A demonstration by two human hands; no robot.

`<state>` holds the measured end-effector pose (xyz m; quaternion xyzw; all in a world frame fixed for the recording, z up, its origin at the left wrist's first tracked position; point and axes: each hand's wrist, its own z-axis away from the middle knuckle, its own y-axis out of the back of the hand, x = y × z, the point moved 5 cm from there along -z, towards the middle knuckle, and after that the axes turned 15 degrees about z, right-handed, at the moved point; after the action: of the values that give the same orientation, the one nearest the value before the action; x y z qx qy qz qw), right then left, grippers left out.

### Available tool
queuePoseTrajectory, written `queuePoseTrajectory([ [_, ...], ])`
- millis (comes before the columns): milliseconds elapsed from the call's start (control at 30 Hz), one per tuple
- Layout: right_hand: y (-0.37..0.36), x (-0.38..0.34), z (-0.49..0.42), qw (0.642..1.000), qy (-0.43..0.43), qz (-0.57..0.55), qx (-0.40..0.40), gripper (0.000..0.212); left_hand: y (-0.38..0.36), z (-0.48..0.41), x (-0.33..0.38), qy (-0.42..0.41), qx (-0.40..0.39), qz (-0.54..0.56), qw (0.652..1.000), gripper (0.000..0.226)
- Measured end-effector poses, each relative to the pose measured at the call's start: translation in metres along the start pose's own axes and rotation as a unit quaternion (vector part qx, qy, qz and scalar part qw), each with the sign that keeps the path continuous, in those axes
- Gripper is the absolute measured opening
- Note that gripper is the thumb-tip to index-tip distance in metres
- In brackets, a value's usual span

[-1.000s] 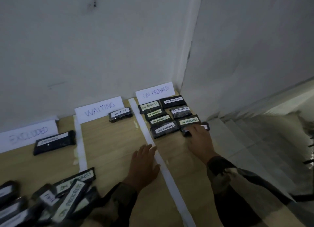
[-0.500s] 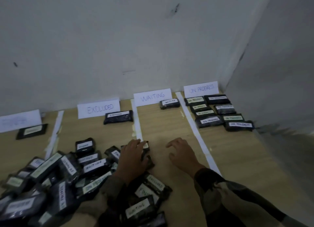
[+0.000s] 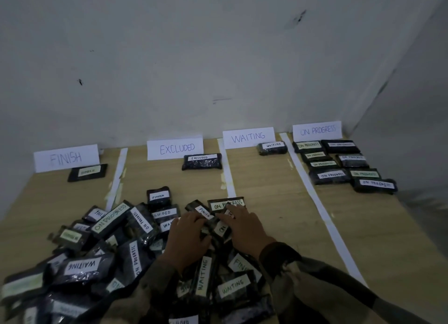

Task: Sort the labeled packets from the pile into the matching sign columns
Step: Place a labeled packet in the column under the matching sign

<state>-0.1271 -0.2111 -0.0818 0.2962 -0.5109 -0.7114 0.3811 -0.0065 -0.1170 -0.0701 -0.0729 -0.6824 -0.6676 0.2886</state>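
The pile (image 3: 104, 246) sprawls at eight o'clock; the left hand (image 3: 189, 236) rests on it, fingers bent — grip unclear. The right hand (image 3: 246, 229), fingers nearly flat, touches the ON PROGRESS packet (image 3: 218, 205) at twelve — best pinch its edge and carry it toward the two o'clock column (image 3: 351, 207).

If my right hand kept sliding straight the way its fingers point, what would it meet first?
Most likely the ON PROGRESS packet at the pile's far edge: the right hand points toward it, and its fingertips seem to be touching the label.
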Motion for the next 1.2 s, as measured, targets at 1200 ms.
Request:
queuePoseTrajectory([
  [1200,0.033,0.031,0.036,0.975,-0.049,-0.048,0.212,0.064,0.012,-0.023,0.021,0.099,0.090,0.241,0.961,0.016],
])
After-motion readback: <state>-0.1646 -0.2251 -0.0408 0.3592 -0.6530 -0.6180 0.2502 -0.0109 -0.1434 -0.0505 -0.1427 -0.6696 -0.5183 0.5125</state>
